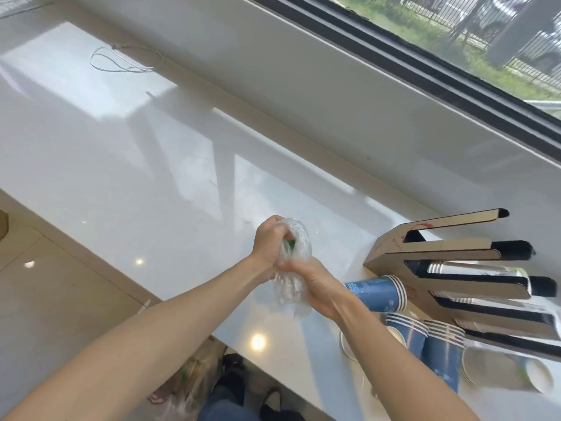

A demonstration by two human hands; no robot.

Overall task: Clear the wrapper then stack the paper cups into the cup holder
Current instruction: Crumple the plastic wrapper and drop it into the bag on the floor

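A crumpled clear plastic wrapper (293, 268) with a bit of green print is held above the white counter by both hands. My left hand (268, 243) grips its upper part and my right hand (315, 284) squeezes its lower part. To the right, several blue paper cups (379, 291) lie on their sides in short nested stacks, with more of them (425, 344) near the counter's front edge. A cardboard-coloured cup holder (440, 259) with long slots stands behind them; white paper cups (473, 270) show inside one slot.
The glossy white counter (151, 165) runs along a window sill (334, 95). A thin white cable (121, 60) lies coiled at the far left. Below the counter's front edge are a bag (194, 378) on the tiled floor and dark shoes.
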